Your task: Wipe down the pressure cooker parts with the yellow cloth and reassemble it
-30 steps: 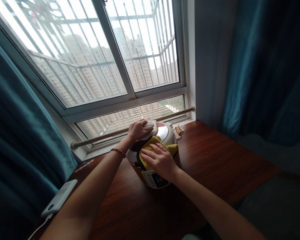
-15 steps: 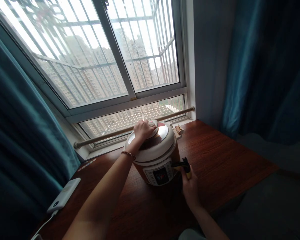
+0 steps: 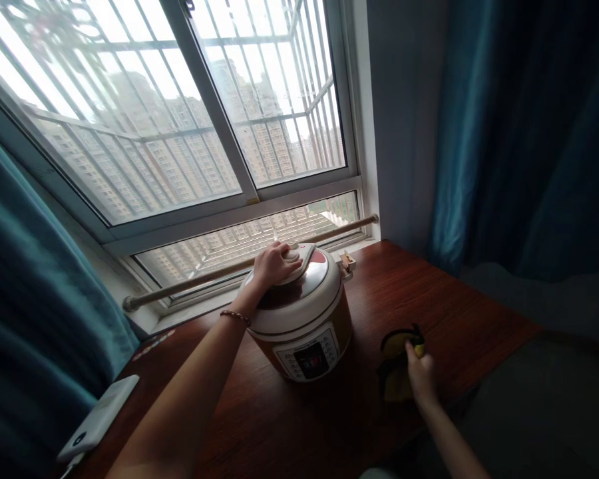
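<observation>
An electric pressure cooker (image 3: pixel 299 316) with a cream lid rim and an orange-brown body stands upright on the wooden table. My left hand (image 3: pixel 274 264) lies over the raised cream lid handle (image 3: pixel 303 255), its fingers curled onto it. To the right of the cooker and apart from it, my right hand (image 3: pixel 422 376) is closed round a black-and-yellow hand tool (image 3: pixel 398 346). Motion blurs this tool, so its exact kind is unclear. The cooker's front panel (image 3: pixel 307 356), with its dark display, faces me.
A white power bank (image 3: pixel 100 419) with a cable lies at the table's left edge. Behind the cooker are a horizontal rail (image 3: pixel 194 286) and a barred window (image 3: pixel 259 126). Blue curtains (image 3: pixel 24 286) hang on both sides. The table (image 3: pixel 444 306) ends at the right.
My right hand has drawn the black-and-yellow tool away from the cooker's side, to the right and down. My left hand stays on the lid. The view has shifted slightly right.
</observation>
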The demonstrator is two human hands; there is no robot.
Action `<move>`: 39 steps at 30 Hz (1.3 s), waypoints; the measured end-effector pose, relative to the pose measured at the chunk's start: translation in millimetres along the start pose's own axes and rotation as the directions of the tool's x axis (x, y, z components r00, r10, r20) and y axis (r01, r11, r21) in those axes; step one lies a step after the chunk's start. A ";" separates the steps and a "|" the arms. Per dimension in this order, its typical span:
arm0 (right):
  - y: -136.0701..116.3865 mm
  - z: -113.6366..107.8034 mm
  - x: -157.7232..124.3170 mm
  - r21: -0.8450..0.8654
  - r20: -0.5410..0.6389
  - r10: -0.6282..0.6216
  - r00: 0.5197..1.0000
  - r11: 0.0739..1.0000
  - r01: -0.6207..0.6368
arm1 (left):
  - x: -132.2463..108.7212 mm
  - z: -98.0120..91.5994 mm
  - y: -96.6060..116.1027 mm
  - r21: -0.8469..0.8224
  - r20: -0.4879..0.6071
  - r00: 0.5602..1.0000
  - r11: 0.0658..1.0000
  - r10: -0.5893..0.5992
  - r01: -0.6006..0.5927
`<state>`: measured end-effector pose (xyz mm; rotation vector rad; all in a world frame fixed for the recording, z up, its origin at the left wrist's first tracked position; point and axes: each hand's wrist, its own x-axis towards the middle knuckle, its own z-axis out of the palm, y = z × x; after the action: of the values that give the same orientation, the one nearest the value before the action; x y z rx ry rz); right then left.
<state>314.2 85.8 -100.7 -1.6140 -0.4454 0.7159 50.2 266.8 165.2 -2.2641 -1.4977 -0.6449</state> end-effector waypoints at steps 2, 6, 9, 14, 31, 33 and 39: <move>5.1 -1.3 8.4 -0.051 -0.012 -0.027 1.000 0.998 0.026 | -0.4 3.4 -5.4 -0.024 0.000 0.999 0.999 0.042 -0.042; 14.6 -7.9 11.8 -0.181 -0.015 0.010 1.000 0.983 -0.012 | -2.5 8.8 -9.5 -0.005 -0.024 0.997 0.997 0.074 -0.074; 16.8 -11.0 8.8 -0.195 -0.001 0.003 1.000 0.981 -0.003 | -4.0 9.3 -7.6 0.023 -0.027 0.998 0.998 0.064 -0.064; 17.9 -11.0 6.4 -0.239 0.005 -0.024 1.000 0.971 0.025 | -6.2 5.9 -1.2 0.060 -0.013 1.000 0.998 0.027 -0.026; 27.2 -11.0 5.7 -0.199 0.055 -0.096 0.994 0.974 0.105 | -17.2 -5.5 15.6 0.112 0.000 0.997 0.990 -0.083 0.083; 24.7 -11.4 5.8 -0.141 0.038 -0.093 0.995 0.985 0.097 | -18.6 -5.5 15.9 0.117 -0.006 0.996 0.989 -0.094 0.094; -47.3 25.1 30.7 0.115 0.154 -0.221 0.963 0.972 0.205 | -20.6 -4.8 16.1 0.110 -0.015 0.994 0.988 -0.104 0.105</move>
<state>325.1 132.5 -61.8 -1.3947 -0.6837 0.6993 57.2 242.5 157.3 -2.1085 -1.6154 -0.5858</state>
